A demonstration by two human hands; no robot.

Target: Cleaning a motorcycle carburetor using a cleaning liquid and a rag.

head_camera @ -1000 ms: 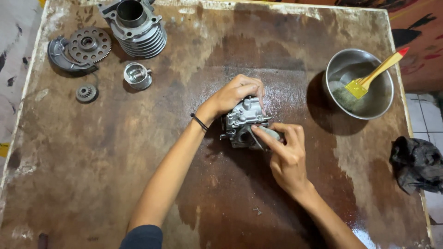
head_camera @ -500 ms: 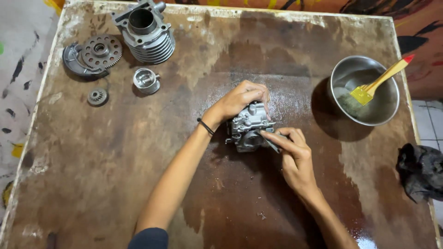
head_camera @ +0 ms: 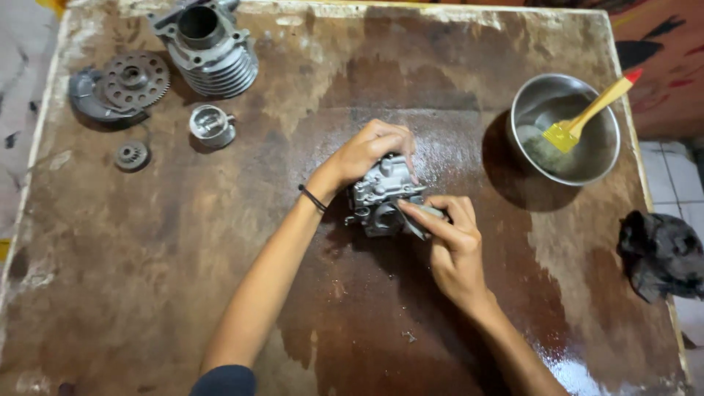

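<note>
Overhead view of a worn, stained brown table (head_camera: 147,293) with engine parts laid out. At far left lies a round toothed clutch plate (head_camera: 121,88), with a small gear (head_camera: 133,155) below it. Next to these stands a finned metal cylinder (head_camera: 209,51), and just below it a small piston (head_camera: 213,125).

In the middle, the left hand (head_camera: 367,150) reaches over a grey cast-metal carburetor (head_camera: 381,194) that rests on a wet patch of the table, its fingers curled round the top and far side, gripping it. The right hand (head_camera: 455,246) meets the carburetor from below right, fingers pinched closed on a slim, pale tool pressed against the body.

Further right sits a steel bowl (head_camera: 598,158) holding cloudy liquid and a yellow brush (head_camera: 579,121) with a red tip. At the far right edge lies a dark rag (head_camera: 660,253).

The work appears to be midway: the other parts lie apart, seemingly dealt with, while the carburetor is in hand.

The pinched tool is too hidden to identify, and the carburetor's far face is covered. The cylinder's top and the rag are cut off.
</note>
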